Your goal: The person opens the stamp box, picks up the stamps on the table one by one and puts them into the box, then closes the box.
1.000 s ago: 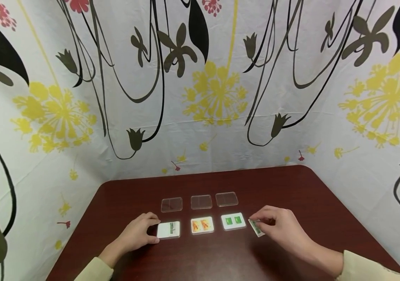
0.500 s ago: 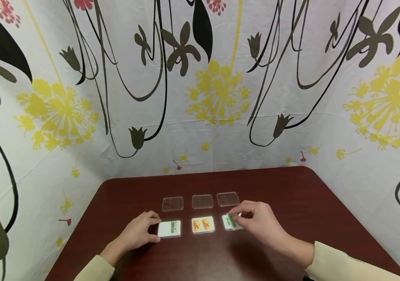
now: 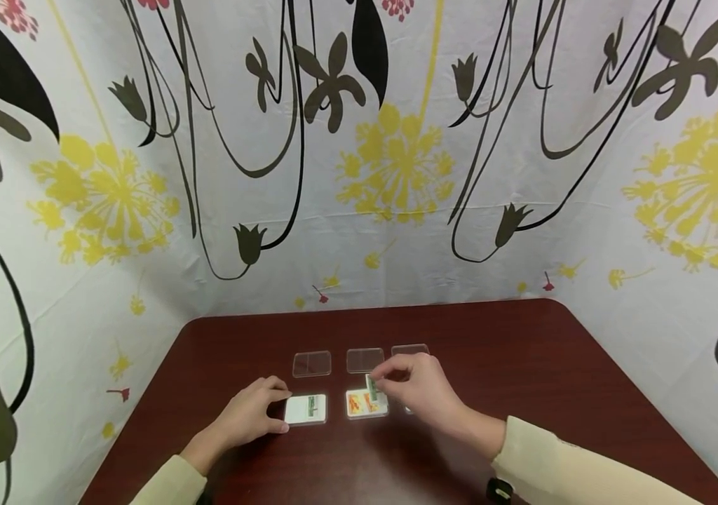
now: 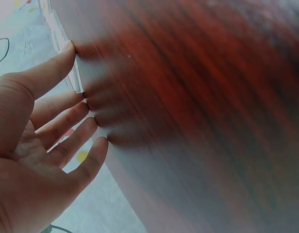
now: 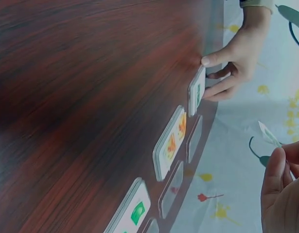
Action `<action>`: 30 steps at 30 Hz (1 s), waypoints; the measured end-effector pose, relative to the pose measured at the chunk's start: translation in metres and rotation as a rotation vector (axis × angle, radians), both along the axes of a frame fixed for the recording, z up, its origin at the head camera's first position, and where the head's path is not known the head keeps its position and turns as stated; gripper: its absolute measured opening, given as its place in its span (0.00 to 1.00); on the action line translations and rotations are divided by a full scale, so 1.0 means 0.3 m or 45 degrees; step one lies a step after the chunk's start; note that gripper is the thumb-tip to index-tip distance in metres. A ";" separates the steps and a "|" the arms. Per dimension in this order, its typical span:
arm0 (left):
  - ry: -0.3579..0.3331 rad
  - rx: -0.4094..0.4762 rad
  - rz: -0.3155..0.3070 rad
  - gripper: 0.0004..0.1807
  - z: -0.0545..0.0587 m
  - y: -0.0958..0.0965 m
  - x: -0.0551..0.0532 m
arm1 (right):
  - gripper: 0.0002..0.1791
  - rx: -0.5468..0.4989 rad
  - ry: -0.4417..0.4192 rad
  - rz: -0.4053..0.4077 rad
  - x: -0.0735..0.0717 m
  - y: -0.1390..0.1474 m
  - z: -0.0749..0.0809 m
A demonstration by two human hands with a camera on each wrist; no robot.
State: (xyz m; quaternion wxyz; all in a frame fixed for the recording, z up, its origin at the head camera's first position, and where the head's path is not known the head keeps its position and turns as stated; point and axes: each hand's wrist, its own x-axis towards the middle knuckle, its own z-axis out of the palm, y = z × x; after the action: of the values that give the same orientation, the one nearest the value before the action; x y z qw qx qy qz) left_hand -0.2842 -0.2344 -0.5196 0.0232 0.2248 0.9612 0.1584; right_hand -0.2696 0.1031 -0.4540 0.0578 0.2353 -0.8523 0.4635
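My right hand pinches a small card with green print between thumb and fingertips, overlapping the middle case with its two orange pictures. In the right wrist view that card shows at the fingertips, raised off the table. The left hand holds the left white case at its left end, thumb on the near corner and index finger on the far one. One card with green print lies on that case's right half. The right case, with green pictures, is mostly hidden behind the right hand in the head view.
Behind the cases lie three clear plastic lids, left, middle and right; the right hand covers part of the last. A dark red wooden table carries everything. A flower-patterned cloth hangs close around it.
The right hand has moved left with the green-printed card, from the table right of the right case, across that case, to over the middle one. The left hand has stayed at its case.
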 end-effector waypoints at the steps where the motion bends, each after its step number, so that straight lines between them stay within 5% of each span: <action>1: -0.001 0.001 -0.001 0.32 0.001 0.001 -0.001 | 0.08 0.002 0.011 0.000 -0.005 -0.011 -0.001; 19: -0.012 0.012 -0.001 0.32 0.007 0.014 -0.004 | 0.05 -0.095 -0.067 0.091 -0.084 -0.234 -0.028; 30: 0.022 0.013 0.018 0.32 0.006 0.009 -0.008 | 0.07 -0.056 -0.103 0.072 -0.134 -0.369 -0.105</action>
State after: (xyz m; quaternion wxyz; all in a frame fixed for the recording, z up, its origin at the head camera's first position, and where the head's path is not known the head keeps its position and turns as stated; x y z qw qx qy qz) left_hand -0.2867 -0.2318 -0.5179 0.0127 0.2197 0.9621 0.1613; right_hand -0.3099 -0.0074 -0.4856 0.0154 0.2392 -0.8366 0.4926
